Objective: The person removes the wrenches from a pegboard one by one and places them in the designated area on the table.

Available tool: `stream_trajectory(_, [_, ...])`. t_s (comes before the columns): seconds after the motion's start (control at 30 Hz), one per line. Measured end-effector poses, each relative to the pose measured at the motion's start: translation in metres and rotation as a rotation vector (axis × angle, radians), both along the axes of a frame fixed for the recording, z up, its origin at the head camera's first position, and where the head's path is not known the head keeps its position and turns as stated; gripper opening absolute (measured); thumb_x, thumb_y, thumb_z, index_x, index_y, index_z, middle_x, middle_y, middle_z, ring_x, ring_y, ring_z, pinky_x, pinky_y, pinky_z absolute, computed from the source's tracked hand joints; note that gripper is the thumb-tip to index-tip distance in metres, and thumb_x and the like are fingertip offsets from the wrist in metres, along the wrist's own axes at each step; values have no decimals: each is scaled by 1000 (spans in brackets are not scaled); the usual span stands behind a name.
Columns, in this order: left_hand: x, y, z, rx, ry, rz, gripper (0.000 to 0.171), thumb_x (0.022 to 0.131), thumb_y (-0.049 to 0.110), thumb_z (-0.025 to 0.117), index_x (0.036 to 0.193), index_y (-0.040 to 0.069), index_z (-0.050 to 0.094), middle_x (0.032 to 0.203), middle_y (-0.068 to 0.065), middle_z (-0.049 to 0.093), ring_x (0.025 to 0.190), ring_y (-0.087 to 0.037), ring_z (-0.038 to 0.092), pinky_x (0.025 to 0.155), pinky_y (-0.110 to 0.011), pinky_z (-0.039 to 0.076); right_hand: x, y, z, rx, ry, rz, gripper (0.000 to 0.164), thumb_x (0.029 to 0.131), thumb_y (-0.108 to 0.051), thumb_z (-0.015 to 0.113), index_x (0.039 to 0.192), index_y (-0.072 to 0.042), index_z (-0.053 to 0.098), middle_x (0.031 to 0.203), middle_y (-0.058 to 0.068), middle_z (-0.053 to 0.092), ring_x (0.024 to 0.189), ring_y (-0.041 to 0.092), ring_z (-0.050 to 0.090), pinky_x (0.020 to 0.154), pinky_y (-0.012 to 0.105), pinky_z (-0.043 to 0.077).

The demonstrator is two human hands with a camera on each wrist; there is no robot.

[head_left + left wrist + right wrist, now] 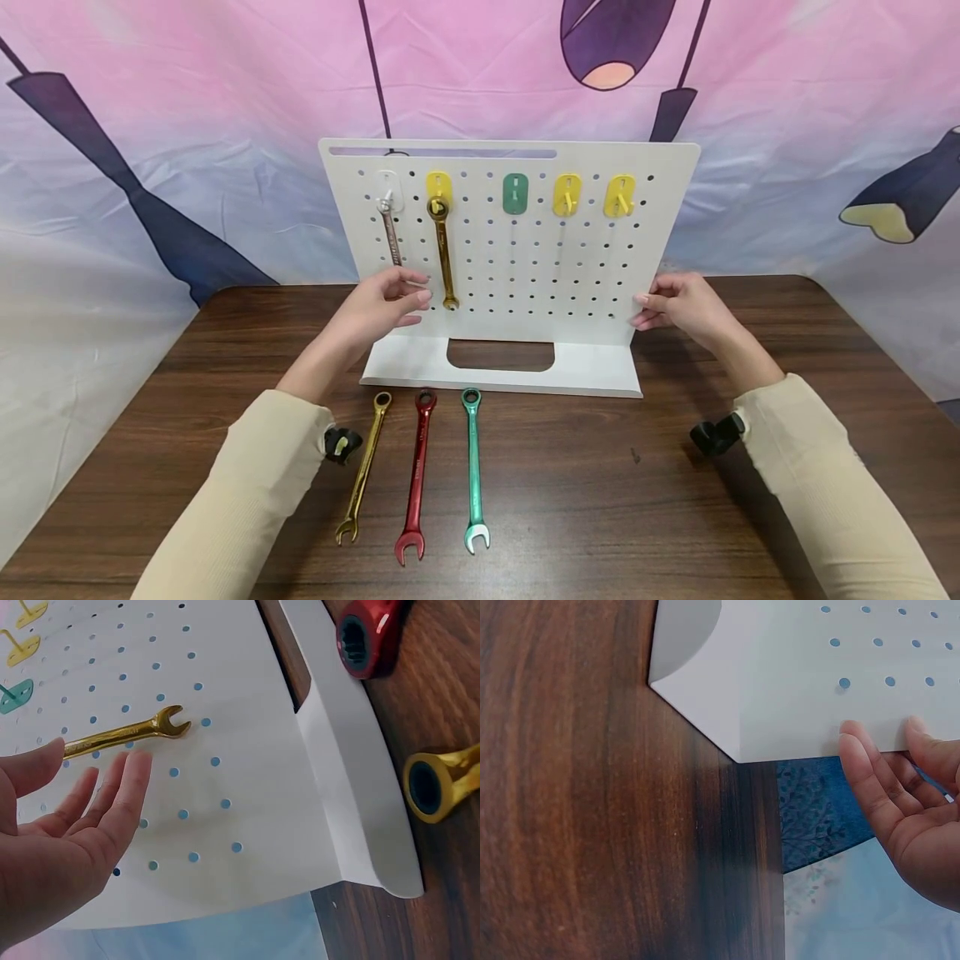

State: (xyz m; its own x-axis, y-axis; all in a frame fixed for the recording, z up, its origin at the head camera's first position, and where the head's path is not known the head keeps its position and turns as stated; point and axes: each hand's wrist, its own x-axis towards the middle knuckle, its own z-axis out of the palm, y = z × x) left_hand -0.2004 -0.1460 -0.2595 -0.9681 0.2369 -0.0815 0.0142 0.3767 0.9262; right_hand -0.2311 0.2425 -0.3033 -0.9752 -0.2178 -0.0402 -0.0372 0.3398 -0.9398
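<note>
A white pegboard point(480, 250) stands upright on the table, with a brown wrench point(391, 237) and a gold wrench point(444, 258) hanging from hooks at its left. My left hand point(390, 300) is held before the lower left of the board, fingers loosely bent, beside the hanging gold wrench's open end point(172, 722). Nothing is gripped in it. With thumb and fingers, my right hand point(678, 308) holds the board's right edge; some of its fingers point(862, 761) overlap the front face near that edge. A green hook point(515, 193) and two yellow hooks point(567, 195) carry no wrench.
On the table before the board lie a smaller gold wrench point(363, 467), a red wrench point(417, 479) and a green wrench point(474, 471), ring ends toward the board. The board's base point(600, 371) has a wide slot. A printed cloth point(480, 75) hangs behind the table.
</note>
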Motion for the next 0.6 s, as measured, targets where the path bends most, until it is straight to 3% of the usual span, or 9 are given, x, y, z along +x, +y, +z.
stream_trajectory(0.6, [-10, 16, 16, 13, 54, 41, 38, 94, 16, 52, 129, 3, 43, 125, -15, 48, 114, -24, 48, 93, -30, 46, -1, 1, -1, 1, 14, 6, 25, 92, -5, 54, 98, 19, 48, 82, 12, 66, 71, 19, 66, 72, 39, 56])
